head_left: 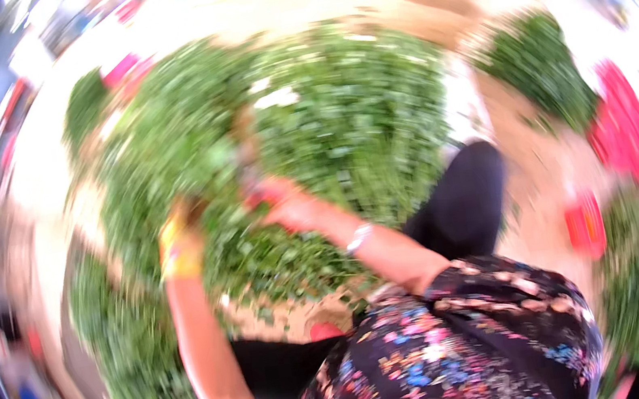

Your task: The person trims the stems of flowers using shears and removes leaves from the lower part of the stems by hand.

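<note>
Loose leaves point(288, 263) lie nearest me. Beyond, my left hand point(183, 237) and right hand point(287, 204) are at the big heap of greens point(354, 125); through the blur I can't tell whether the fingers grip. I judge much remains; the bundle point(542, 66) apart at far right may be done.

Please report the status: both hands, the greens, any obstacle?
Left hand at the greens; right hand over them; both grips blurred. Greens heaped wide. Right knee close to their edge.

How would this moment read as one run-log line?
left hand: at leafy greens | right hand: at leafy greens | grips: blurred | red container: picture right
</note>
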Tool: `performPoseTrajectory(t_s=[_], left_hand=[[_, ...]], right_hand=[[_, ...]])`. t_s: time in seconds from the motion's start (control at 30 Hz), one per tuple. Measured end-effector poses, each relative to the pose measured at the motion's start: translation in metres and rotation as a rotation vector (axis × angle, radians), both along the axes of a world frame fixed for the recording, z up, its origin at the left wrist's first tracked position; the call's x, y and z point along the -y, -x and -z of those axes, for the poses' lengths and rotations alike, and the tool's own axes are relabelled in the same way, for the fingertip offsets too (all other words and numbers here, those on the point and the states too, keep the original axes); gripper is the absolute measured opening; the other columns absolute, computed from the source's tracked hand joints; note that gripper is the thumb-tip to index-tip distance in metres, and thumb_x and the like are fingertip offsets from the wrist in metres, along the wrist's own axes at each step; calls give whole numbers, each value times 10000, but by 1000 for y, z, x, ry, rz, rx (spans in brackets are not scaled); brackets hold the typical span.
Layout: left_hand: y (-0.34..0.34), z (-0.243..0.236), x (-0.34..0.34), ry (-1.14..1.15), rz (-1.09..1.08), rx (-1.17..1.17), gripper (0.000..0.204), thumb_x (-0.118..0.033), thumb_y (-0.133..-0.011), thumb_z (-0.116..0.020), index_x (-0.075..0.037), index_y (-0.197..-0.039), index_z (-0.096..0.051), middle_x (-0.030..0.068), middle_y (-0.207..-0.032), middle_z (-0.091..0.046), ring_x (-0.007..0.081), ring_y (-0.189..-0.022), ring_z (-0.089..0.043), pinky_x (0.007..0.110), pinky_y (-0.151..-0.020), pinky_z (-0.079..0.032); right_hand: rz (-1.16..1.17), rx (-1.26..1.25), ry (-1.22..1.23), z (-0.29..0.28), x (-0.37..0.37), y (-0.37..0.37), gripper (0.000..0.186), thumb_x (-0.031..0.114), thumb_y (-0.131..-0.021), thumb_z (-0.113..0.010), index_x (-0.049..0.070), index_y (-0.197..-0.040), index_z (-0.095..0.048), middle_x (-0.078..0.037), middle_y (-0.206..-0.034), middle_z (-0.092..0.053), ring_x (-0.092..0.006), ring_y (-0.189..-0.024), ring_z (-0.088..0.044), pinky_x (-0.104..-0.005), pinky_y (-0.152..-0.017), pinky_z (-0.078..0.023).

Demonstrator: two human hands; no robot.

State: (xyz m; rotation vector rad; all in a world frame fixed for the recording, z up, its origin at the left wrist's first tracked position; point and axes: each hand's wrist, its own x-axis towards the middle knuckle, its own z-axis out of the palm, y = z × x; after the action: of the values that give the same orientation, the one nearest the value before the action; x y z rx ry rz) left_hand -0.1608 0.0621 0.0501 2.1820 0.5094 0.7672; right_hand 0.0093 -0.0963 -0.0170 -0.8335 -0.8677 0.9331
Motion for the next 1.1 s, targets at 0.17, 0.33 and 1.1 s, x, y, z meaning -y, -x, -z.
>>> performPoseTrajectory(t_s=[0.17, 0.33, 1.1], left_hand=[[53, 44, -50, 521, -120, 195, 613, -94, -833, -626, 12, -1378, -367, 88, -1081, -568, 171, -929, -531, 290, -812, -439], [72, 92, -111, 899, -18, 148, 413, -132, -938, -456, -49, -1342, -453, 101, -1122, -602, 194, -908, -568, 315, -745, -473], [22, 61, -27, -238, -431, -609, 351, -143, -965, -376, -96, -1262, -557, 161, -1191, -600, 312, -1062, -578, 405, -976, -417]], right_hand=[[-322, -163, 49, -2, -15, 35, 424, -137, -665, -649, 49, -1036, -565, -21, -828, -565, -104, -595, -533, -273, -452, -426], [-346, -203, 164, 24, -1, 49, 464, -136, -636, -646, 46, -1056, -570, -30, -704, -545, -140, -552, -546, -309, -401, -426], [-627, 582, 718, -38, 107, -26, 301, 279, -814, -600, -15, -756, -576, -132, -684, -601, -268, -669, -615, -404, -578, -486]])
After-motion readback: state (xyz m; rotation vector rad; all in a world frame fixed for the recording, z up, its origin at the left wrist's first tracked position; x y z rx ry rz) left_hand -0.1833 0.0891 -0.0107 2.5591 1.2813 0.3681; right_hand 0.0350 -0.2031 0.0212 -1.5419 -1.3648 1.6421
